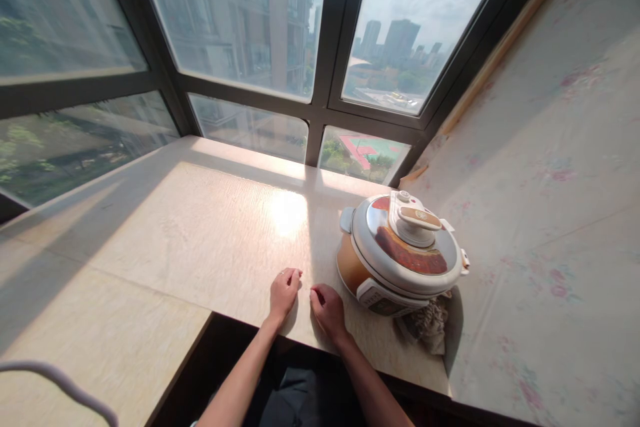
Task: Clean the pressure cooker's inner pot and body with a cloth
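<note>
Step in hand: a pause, it seems, with both hands resting at the worktop's (190, 240) front edge. The left hand (284, 292) and right hand (327, 310) have fingers curled closed, with nothing visible in them. The cooker (400, 250) stands at the worktop's right end, lid on, just beside the right hand. Working it would call for opening those fingers and reaching right. A cloth (427, 325) bunches by the front right corner; the wall (540, 227) limits room there. A hose (55, 377) curves over the front left.
</note>
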Demonstrator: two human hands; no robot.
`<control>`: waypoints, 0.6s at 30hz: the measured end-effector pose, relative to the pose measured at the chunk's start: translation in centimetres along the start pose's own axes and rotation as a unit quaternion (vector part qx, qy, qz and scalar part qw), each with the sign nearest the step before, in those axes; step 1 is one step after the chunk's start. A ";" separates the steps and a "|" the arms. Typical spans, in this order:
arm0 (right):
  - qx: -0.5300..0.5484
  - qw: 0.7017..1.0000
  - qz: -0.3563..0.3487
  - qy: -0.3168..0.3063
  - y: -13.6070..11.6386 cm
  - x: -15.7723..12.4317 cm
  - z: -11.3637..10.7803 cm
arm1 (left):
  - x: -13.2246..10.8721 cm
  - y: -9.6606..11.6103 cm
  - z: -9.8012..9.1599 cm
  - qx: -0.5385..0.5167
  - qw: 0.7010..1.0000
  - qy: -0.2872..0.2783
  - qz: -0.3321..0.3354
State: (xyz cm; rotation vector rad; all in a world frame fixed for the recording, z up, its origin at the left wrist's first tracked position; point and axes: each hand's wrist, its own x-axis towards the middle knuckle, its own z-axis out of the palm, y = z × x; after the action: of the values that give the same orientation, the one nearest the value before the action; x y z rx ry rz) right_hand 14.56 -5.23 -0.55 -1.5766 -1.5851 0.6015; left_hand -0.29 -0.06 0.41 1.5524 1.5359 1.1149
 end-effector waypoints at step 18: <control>0.216 0.970 0.115 0.001 0.0 -3.0 -3.3 | -0.3 0.8 -0.3 -0.016 1.000 0.004 -0.007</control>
State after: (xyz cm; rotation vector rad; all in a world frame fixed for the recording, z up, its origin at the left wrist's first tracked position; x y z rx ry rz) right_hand 16.88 -8.80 0.74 -1.4300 -1.1728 0.9969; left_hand -0.22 -0.48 1.27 1.5144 1.5249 1.1333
